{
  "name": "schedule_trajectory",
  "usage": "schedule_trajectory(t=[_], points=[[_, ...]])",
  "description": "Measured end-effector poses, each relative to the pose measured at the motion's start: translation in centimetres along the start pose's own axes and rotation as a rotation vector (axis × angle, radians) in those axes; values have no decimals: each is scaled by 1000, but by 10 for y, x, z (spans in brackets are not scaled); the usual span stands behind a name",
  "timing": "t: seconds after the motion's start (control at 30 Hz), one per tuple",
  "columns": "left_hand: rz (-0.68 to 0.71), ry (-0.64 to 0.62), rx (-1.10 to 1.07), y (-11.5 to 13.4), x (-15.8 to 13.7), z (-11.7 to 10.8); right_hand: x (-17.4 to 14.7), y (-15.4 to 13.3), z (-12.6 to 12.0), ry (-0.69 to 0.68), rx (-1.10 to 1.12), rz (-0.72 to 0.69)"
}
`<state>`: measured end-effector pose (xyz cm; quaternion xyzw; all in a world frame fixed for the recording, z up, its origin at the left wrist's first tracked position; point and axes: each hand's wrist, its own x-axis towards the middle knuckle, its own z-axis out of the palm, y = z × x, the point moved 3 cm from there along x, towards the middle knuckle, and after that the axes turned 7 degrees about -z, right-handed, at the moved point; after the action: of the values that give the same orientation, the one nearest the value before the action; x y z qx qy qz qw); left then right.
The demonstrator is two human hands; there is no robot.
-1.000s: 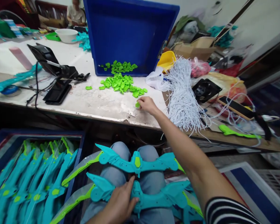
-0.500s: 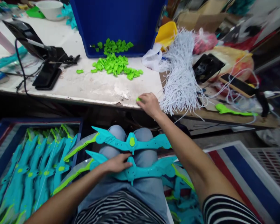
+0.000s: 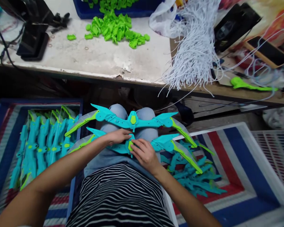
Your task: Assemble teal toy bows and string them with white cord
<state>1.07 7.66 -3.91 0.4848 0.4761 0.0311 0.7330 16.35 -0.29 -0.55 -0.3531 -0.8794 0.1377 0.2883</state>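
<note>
Two turquoise toy bows with lime-green limbs lie across my lap. The farther toy bow (image 3: 148,122) carries a green piece (image 3: 133,119) at its centre, and neither hand touches it. My left hand (image 3: 118,137) grips the nearer toy bow (image 3: 162,142) just left of its middle, its fingers partly hidden. At that bow's centre, the fingers of my right hand (image 3: 145,155) press together on a small green plastic piece (image 3: 130,145), which sits on the bow's middle and is partly covered by the fingertips.
Loose green pieces (image 3: 111,28) are heaped on the worktable (image 3: 68,64) before a blue bin (image 3: 144,11). White strings (image 3: 194,47) hang over the table edge. Bows fill a crate (image 3: 39,142) on the left; more bows (image 3: 196,176) lie in a striped-lined crate on the right.
My right hand has come from the table edge to the nearer bow, bringing the green piece to its centre. My left hand stays on that bow. The view has tilted downward.
</note>
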Motion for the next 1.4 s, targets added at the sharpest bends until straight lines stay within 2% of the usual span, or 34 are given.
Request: schedule_trajectory(t=[0.1,0.2,0.27,0.33,0.4,0.47,0.53,0.63,0.7,0.73,0.8,0.83,0.87,0.93,1.0,1.07,1.17,1.23,1.33,1.4], points=[[21,3,33,2,-3,-2,1,2,5,50,54,86],[81,-58,75,5,-7,0,1,5,7,48,142,255],[126,-69,110,5,-9,2,1,10,11,11,203,409],[153,-24,134,3,-8,3,4,14,16,-49,248,547],[166,29,143,0,-7,4,9,15,22,-104,257,628],[183,54,146,0,-7,5,14,12,25,-129,239,648],[204,68,165,1,-10,6,17,7,23,-124,229,606],[187,93,256,3,-19,4,19,14,-3,-49,244,473],[129,86,325,0,-26,1,17,43,-40,88,170,472],[93,67,352,-2,-30,0,16,66,-61,176,102,524],[42,40,386,-6,-36,-2,13,120,-101,312,-11,721],[32,54,400,-7,-38,-3,12,148,-113,322,36,845],[38,100,416,-6,-40,-3,11,174,-120,292,141,949],[112,274,444,1,-44,-1,16,212,-122,248,262,1013],[227,449,450,13,-51,5,24,232,-112,206,361,1002],[317,527,435,26,-59,17,31,239,-97,183,449,979],[322,461,392,40,-66,41,33,237,-88,224,522,955],[281,346,366,43,-65,61,23,228,-97,304,524,956],[194,82,348,40,-56,98,-14,199,-126,421,500,975],[121,-115,338,32,-43,125,-50,166,-144,452,490,1002]])
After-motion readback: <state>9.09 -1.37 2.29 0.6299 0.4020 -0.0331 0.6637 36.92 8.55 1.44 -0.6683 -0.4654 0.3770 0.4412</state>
